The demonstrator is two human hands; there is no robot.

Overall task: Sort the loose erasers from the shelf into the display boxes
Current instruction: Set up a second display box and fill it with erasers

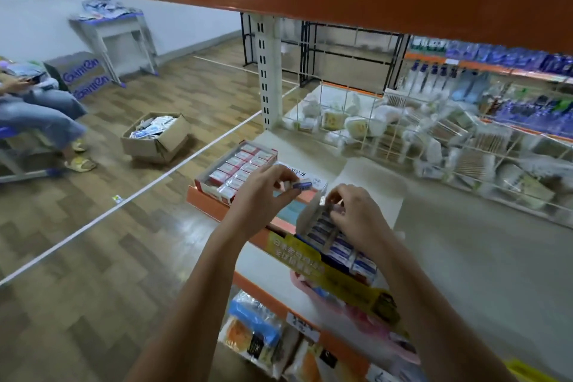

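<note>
Right hand [353, 217] pinching eraser in display box [338, 245]; left hand [263, 192] gripping blue-sleeved eraser [301, 185].

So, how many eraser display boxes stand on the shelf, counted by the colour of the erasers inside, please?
Cardboard display box of red-and-white erasers: 1
Yellow-fronted cardboard display box of blue-and-white erasers: 1
Closed flat white box with printed lettering, contents hidden: 1
Total: 3

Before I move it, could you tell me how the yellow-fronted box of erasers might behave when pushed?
The box looks like thin card, so probably light and bendy. It overhangs the shelf edge, so it might tip.
</note>
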